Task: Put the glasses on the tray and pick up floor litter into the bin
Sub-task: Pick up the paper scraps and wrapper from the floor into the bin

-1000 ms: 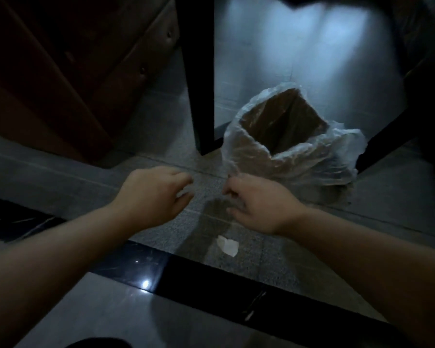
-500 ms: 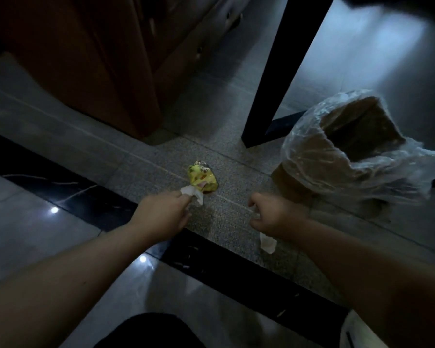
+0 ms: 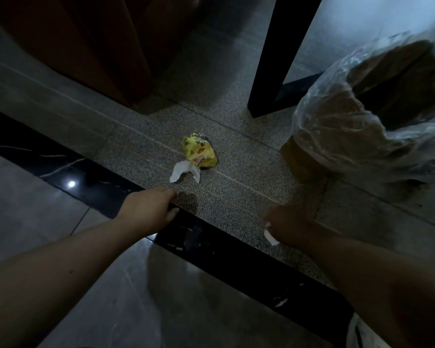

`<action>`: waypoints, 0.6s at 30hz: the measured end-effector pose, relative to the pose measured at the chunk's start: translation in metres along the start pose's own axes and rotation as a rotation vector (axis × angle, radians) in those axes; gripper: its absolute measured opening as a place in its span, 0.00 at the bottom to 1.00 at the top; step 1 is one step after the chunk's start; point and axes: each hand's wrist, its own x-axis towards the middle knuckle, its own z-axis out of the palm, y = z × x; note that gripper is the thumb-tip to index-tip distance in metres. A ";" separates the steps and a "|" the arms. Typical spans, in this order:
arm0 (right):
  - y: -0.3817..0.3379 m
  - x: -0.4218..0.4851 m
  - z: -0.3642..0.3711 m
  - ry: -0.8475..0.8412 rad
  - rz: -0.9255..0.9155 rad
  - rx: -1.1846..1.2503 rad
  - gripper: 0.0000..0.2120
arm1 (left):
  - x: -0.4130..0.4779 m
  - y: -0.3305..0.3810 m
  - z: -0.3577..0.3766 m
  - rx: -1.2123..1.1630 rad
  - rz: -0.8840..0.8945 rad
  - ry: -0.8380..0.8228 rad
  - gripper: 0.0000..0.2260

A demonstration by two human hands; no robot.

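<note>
Bin: brown cardboard box lined with a clear plastic bag (image 3: 362, 126), standing on the speckled grey floor (image 3: 236, 187) at right.
Left hand (image 3: 148, 209): fingers curled, near the white paper scrap (image 3: 185, 172); grip unclear.
Right hand (image 3: 286, 226): fist closed on a small white paper piece (image 3: 270, 234).
Wrapper: crumpled yellow packet (image 3: 200, 153), touching the scrap.
</note>
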 end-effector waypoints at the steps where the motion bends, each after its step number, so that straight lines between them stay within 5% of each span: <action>1: 0.000 0.000 0.001 0.009 0.024 0.013 0.15 | 0.003 0.000 -0.001 -0.016 -0.024 0.004 0.14; 11: -0.024 -0.012 -0.044 0.458 -0.313 0.079 0.03 | 0.070 0.004 -0.003 -0.101 -0.214 -0.028 0.23; 18: -0.034 -0.013 -0.064 0.521 -0.395 0.146 0.03 | 0.075 0.002 0.018 0.135 -0.123 -0.022 0.14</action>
